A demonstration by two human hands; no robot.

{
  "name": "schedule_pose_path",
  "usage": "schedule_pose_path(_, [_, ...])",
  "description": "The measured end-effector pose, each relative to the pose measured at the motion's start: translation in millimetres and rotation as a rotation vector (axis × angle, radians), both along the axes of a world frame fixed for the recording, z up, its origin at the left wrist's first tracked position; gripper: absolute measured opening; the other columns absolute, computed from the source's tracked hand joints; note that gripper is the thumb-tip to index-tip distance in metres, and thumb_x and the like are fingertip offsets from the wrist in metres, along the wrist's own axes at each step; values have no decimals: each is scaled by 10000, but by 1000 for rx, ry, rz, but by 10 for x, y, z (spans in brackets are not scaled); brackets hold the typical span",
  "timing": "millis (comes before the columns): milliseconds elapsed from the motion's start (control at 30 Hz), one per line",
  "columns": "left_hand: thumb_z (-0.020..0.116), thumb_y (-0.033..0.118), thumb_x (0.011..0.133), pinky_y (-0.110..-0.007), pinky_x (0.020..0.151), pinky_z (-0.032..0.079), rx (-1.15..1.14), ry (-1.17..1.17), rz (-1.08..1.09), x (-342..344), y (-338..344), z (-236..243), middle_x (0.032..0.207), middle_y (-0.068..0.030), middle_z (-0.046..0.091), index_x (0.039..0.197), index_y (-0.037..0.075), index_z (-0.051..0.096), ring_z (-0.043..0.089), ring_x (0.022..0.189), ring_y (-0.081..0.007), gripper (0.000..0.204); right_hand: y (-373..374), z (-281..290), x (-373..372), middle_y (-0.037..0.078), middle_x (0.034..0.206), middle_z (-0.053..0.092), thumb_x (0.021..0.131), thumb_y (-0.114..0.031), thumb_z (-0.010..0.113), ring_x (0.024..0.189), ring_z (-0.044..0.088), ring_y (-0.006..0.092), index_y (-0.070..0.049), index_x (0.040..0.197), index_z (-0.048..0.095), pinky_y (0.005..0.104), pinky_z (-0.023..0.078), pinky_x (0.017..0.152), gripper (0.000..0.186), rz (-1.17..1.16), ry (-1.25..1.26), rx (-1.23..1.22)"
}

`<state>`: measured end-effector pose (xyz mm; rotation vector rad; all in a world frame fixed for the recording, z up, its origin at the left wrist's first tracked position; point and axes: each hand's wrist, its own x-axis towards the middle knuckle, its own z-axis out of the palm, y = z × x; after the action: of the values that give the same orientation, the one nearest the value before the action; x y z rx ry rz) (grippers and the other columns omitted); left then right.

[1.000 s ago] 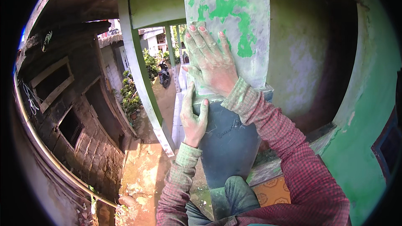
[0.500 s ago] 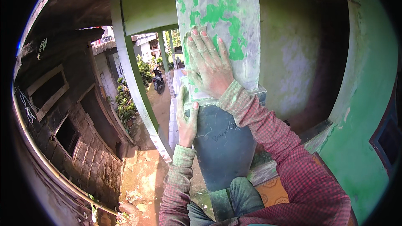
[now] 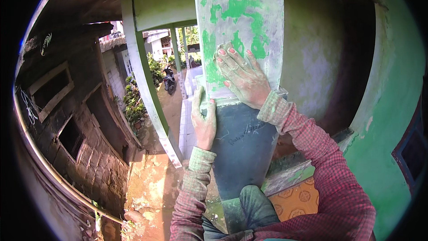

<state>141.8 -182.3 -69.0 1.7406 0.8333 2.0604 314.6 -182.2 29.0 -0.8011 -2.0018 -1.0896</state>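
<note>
A square pillar [image 3: 238,4] with patchy green and whitish-grey paint stands ahead of me, above a dark grey base [image 3: 238,160] with dark scrawled marks. My right hand [image 3: 243,78] lies on the painted face, fingers stretched over a small pale sheet [image 3: 225,46] pressed to the surface; most of the sheet is hidden. My left hand [image 3: 203,120] rests at the left corner where pillar and base meet, thumb and fingers apart. Pale green dust coats both hands and cuffs.
A parked motorbike [image 3: 169,80] and plants [image 3: 133,102] line the walkway at left-centre. A rough dark structure [image 3: 67,107] with a long pole stands left. A green wall [image 3: 385,107] is on the right. An orange patterned floor [image 3: 294,198] lies below my right arm.
My right hand has moved down and toward the right across the painted face, with the sheet under its fingers. My left hand stays at the pillar's left corner.
</note>
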Motion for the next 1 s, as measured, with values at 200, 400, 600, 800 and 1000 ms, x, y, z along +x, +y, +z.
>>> schedule_pose_path(200, [701,236,956,-415,1175,328,-48,-50,34,93,-73,87,1483,-212,517,1484,-10,469,462,1404,-314,627,45,470,-229,2,1649,346,938,-284,635,1525,298,186,-167,1540,446,530,168,1250,641,6,30,165])
schedule_pose_path(400, [700,255,955,-414,1178,321,-66,-68,-14,52,7,-19,1492,-227,505,1481,-18,463,457,1410,-334,638,-123,103,8,6,1639,366,961,-260,612,1530,291,194,-185,1556,426,500,130,1263,628,-78,-76,43])
schedule_pose_path(600, [697,223,948,-414,1178,322,-97,-52,33,119,-25,10,1470,-240,527,1389,-30,557,449,1421,-342,527,-39,462,-206,-4,1607,417,958,-305,599,1492,362,178,-175,1523,469,523,204,1245,594,-75,-57,189])
schedule_pose_path(800, [693,202,946,-415,1179,319,-75,-70,58,65,5,21,1473,-249,525,1397,-41,545,456,1418,-346,534,-60,132,-76,-15,1637,367,973,-273,588,1512,326,180,-200,1556,430,497,167,1257,608,-81,-40,80])
schedule_pose_path(1000, [681,199,953,-417,1171,335,-115,-59,33,92,-36,19,1471,-253,524,1428,-50,510,469,1404,-354,563,-19,389,-318,1,1638,369,963,-250,606,1519,314,180,-193,1551,439,483,170,1256,614,-32,-5,115])
